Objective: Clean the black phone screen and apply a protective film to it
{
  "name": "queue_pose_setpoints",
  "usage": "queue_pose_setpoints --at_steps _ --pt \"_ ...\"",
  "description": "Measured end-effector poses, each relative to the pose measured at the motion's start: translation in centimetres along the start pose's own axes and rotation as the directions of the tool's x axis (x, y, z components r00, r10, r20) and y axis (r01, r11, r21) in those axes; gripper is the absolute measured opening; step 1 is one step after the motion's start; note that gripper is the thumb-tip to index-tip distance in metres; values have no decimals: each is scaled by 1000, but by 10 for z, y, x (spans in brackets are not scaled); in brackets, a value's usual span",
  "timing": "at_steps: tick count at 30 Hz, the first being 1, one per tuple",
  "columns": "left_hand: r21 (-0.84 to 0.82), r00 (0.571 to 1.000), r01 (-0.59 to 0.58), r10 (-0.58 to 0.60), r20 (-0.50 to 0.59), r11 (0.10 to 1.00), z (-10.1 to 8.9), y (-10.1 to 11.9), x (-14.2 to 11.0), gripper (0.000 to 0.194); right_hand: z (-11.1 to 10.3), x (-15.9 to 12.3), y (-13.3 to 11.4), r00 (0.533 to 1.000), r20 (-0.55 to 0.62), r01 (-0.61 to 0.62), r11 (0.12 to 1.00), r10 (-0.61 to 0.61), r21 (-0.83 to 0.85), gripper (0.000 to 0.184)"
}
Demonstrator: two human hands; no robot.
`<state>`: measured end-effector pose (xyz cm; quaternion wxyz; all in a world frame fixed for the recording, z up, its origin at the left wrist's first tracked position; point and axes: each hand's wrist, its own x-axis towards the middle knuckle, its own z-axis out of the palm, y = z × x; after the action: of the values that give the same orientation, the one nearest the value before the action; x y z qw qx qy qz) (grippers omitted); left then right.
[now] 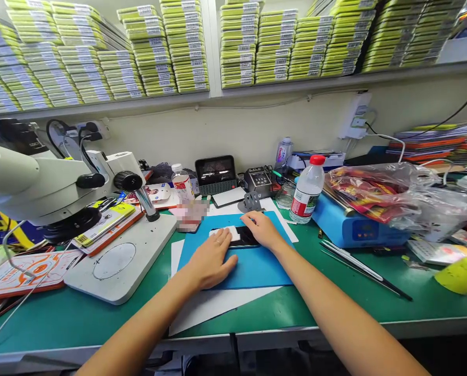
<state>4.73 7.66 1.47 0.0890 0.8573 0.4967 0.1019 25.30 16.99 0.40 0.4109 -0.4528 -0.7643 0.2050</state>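
A black smartphone (247,237) lies sideways on a blue mat (253,269). My left hand (213,258) reaches over its left part, fingers stretched out flat on a folded white wipe (233,233) that rests on the glass. The left thumb is spread away to the side. At the phone's upper right edge, my right hand (263,230) holds it with bent fingers; the fingertips are partly hidden. Beneath the mat, white paper (206,310) sticks out on the green tabletop (284,313).
A microscope (119,277) stands at left beside stacked booklets. Behind the mat are a small metal stand (251,202) and a dark-screened device (216,175). To the right are a red-capped bottle (307,190), tweezers (362,266) and a blue box (343,219) under plastic bags.
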Motion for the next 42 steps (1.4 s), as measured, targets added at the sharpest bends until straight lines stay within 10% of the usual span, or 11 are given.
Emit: queue_pose_setpoints --at_steps 7,21,30,37,42 --pt "-74 975 -223 222 -20 972 9 39 64 62 -4 1 -1 999 -23 41 999 -42 -26 30" --pt "120 902 -405 418 -112 906 -25 -34 49 32 1 -12 -36 974 156 172 984 -164 -41 20" --pt "180 909 -257 301 -288 949 -23 -36 47 25 1 -17 -52 937 242 268 963 -251 -40 25" --pt "174 895 -132 193 -402 976 -28 -45 47 26 9 -23 -63 798 495 451 886 -345 -109 20" --pt "171 848 -77 154 -507 982 -35 -47 45 21 11 -22 -63 819 490 443 872 -298 -209 25"
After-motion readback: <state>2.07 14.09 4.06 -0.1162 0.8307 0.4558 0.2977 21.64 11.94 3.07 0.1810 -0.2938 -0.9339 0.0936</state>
